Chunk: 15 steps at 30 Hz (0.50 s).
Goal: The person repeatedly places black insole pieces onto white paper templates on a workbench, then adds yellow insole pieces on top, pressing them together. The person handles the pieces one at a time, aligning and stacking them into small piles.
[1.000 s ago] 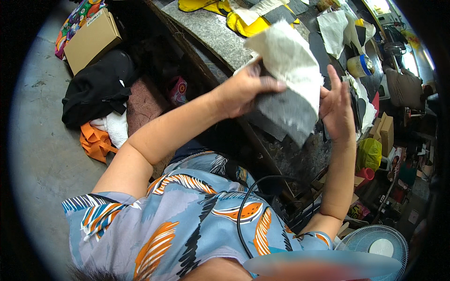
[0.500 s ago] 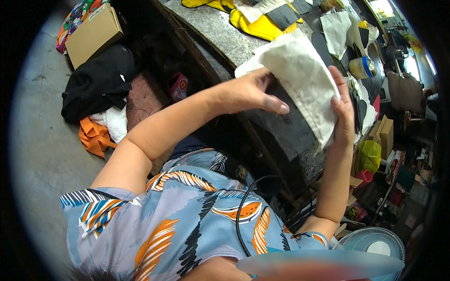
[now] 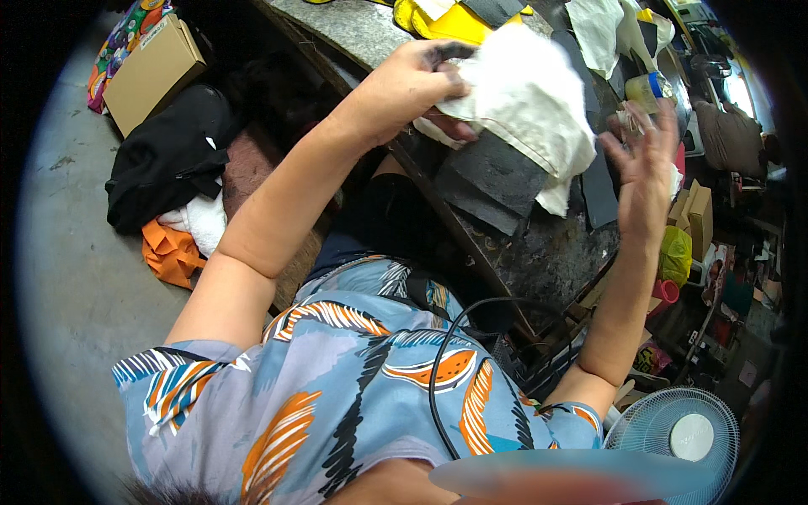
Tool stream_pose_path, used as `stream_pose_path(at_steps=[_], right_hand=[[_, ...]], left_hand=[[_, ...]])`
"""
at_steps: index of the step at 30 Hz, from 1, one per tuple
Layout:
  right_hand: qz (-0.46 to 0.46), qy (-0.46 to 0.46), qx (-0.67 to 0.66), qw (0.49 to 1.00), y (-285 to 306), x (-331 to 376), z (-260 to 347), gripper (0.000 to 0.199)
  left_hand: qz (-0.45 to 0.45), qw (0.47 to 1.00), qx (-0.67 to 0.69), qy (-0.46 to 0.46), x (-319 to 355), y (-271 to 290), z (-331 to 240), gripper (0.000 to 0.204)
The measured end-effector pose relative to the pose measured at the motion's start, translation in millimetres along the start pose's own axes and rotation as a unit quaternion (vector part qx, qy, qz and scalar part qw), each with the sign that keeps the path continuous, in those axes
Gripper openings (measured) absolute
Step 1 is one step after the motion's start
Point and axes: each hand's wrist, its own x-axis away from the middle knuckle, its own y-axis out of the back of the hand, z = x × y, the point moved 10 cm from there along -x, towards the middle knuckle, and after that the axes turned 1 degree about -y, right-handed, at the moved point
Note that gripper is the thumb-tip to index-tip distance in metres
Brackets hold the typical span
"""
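My left hand (image 3: pixel 411 94) is closed on the left edge of a white fabric piece (image 3: pixel 534 105) with a stitched edge, and its fingertips look darkly stained. The fabric is lifted and bent above the worktable, its lower corner hanging down. Under it lie dark grey sheets (image 3: pixel 497 181) near the table's front edge. To the right, my right hand (image 3: pixel 646 164) is apart from the fabric, its fingers spread and slightly blurred, with nothing seen in it. Beyond the fabric are yellow pieces (image 3: pixel 450 27), partly covered by grey and white ones.
A jar with a blue lid (image 3: pixel 646 87) stands behind my right hand, near more white fabric (image 3: pixel 596 38). On the left are a cardboard box (image 3: pixel 154 74) and a black garment (image 3: pixel 168 160). A fan (image 3: pixel 673 438) stands at the lower right, and a black cable (image 3: pixel 433 379) crosses my front.
My right hand has let go of the white fabric and moved right, its fingers spreading. My left hand has moved up and closed on the fabric's left edge. More of the grey sheets shows.
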Motion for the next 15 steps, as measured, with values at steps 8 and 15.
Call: stream_pose_path(at_steps=[8, 15], right_hand=[[0.091, -0.035, 0.091, 0.991, -27, 8, -55, 0.089], [0.121, -0.023, 0.258, 0.958, -21, -8, -68, 0.074]], left_hand=[[-0.017, 0.968, -0.186, -0.166, -10, 12, -10, 0.049], [-0.025, 0.875, -0.406, -0.261, -8, -8, -14, 0.055]])
